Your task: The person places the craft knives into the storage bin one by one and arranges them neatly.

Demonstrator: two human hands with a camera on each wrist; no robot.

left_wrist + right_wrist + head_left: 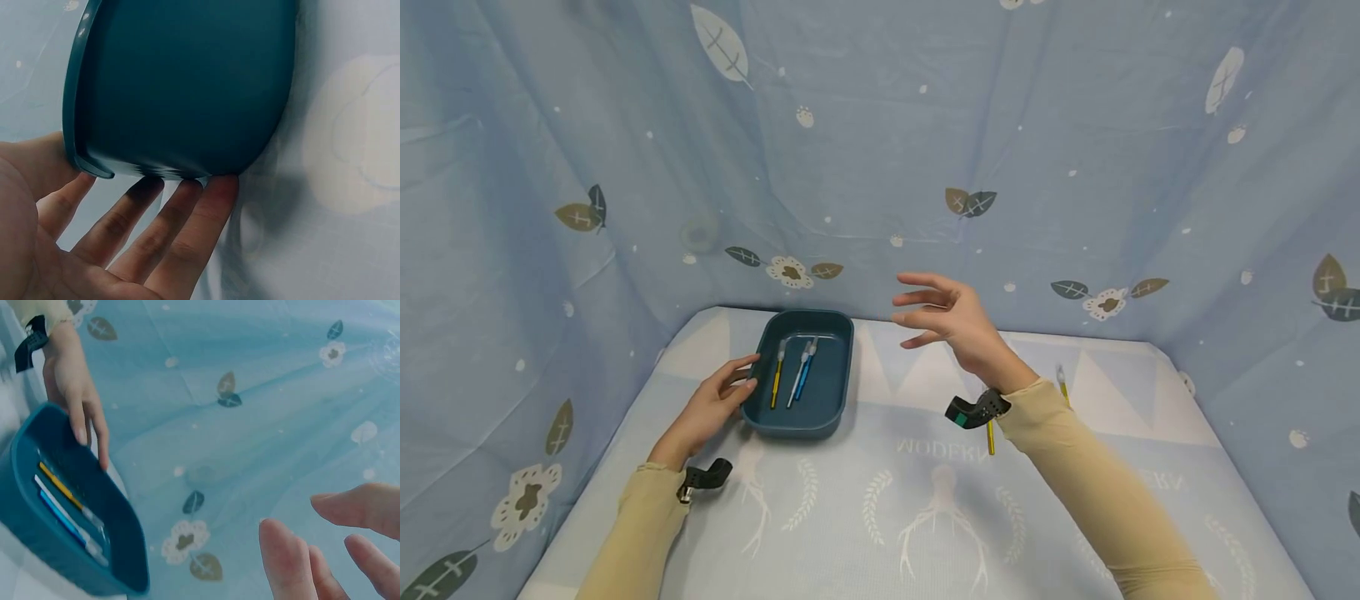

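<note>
A dark teal plastic tray (838, 421) stands on the left part of the table. At its left wall my left hand (711, 408) holds on, with the thumb by the rim and the fingertips (219, 190) against the outside. Inside lie three slim pen-shaped tools with pale clear caps: a yellow one (777, 383), a silver one (796, 387) and a blue one (807, 373). My right hand (955, 321) is raised to the right of the tray, fingers spread and slightly bent, nothing between them.
Two more yellow pen-shaped tools, one (991, 438) by the right wrist and another (1062, 382) behind the right forearm, lie partly hidden on the patterned tablecloth (850, 508). A blue leaf-print curtain (880, 150) encloses the table's back and sides.
</note>
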